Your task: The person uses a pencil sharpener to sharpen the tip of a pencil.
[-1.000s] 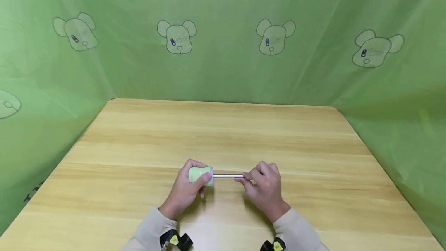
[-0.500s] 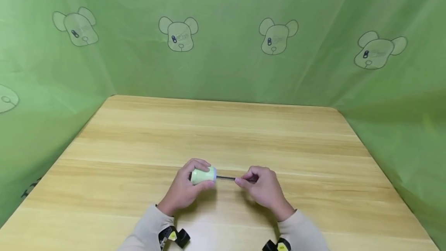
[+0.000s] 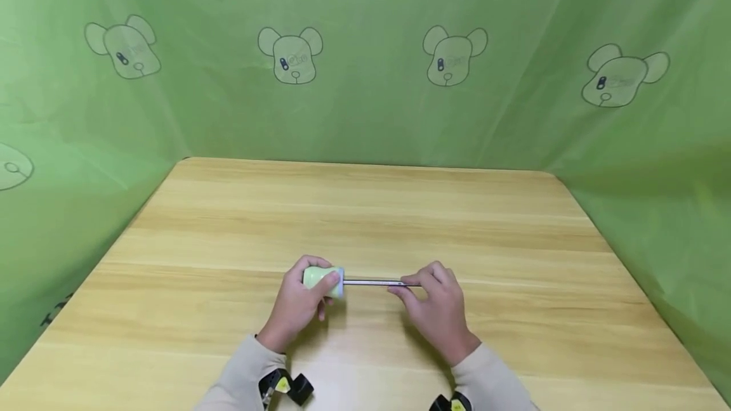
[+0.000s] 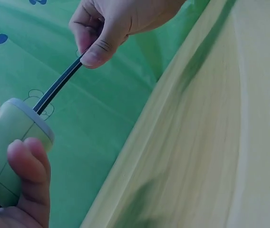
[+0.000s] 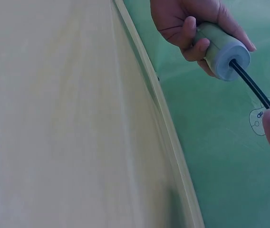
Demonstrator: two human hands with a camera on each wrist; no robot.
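1 left hand (image 3: 295, 305) curled round 1 green cylinder (image 3: 313, 276); 1 right hand (image 3: 438, 307) pinches 1 strip (image 3: 371, 282).

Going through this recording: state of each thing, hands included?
Pale green cylinder with pale blue end: on its side, held in the air.
Thin, dark, glossy rod: inserted at the blue end.
Left hand: gripping the cylinder.
Right hand: pinching the rod.
Green printed curtain: hanging, creased.

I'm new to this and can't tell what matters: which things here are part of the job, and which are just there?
In the job:
cylinder, gripped by the left hand
stick, running into the cylinder's end, pinched by the right hand

Just there:
table
green sheet, behind the table
wrist cameras
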